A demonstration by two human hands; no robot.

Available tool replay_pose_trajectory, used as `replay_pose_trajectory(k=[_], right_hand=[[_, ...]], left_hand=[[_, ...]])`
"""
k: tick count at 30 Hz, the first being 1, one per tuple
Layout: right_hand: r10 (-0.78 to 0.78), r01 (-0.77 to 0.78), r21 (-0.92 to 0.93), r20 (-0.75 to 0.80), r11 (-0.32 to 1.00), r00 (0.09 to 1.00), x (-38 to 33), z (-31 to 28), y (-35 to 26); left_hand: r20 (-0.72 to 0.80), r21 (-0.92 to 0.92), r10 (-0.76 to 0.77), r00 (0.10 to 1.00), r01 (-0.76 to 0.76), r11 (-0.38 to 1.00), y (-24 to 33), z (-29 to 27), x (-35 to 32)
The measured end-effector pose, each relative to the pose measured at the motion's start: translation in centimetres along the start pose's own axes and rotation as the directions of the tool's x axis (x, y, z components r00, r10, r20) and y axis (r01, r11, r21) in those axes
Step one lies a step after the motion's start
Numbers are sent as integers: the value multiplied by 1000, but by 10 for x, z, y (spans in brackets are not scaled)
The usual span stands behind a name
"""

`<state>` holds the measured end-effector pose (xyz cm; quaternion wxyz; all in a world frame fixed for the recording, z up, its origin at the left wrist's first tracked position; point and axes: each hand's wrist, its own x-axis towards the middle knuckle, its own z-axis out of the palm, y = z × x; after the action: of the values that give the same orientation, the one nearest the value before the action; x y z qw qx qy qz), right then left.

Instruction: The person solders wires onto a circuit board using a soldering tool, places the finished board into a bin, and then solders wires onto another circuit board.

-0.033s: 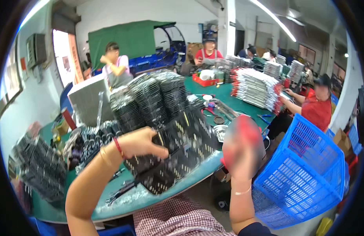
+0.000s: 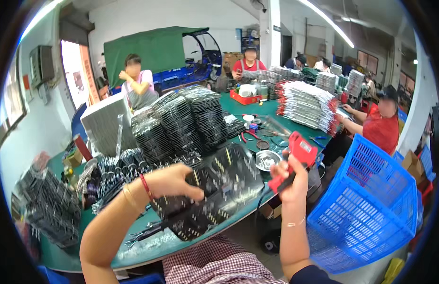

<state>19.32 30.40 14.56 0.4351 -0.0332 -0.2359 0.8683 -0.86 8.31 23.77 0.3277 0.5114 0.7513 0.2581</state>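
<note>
Black perforated panel [image 2: 214, 191]: lower centre of frame, tilted on the green surface [image 2: 153, 246], left hand [image 2: 174, 182] on its upper edge, fingers curled over it. Red power tool [image 2: 297, 158]: right of centre, right hand [image 2: 288, 180] with fingers wrapped round its grip. Versus the earlier frame, positions matched; the tool, then a red blur, showed sharp. Panel's far corner hidden under the hand; tool's tip hard to make out.
</note>
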Motion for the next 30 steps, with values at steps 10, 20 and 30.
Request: replay_pose_trajectory(k=[10, 20, 30], right_hand=[[80, -80, -53, 9, 995, 997, -12, -23, 16], [141, -140, -211, -11, 967, 990, -31, -70, 16], [66, -115, -309, -164, 944, 984, -55, -111, 17]], left_hand=[[-157, 28, -213, 964, 220, 975, -52, -23, -40], [214, -220, -211, 954, 257, 941, -115, 107, -109], [245, -555, -295, 924, 383, 739, -130, 133, -117]])
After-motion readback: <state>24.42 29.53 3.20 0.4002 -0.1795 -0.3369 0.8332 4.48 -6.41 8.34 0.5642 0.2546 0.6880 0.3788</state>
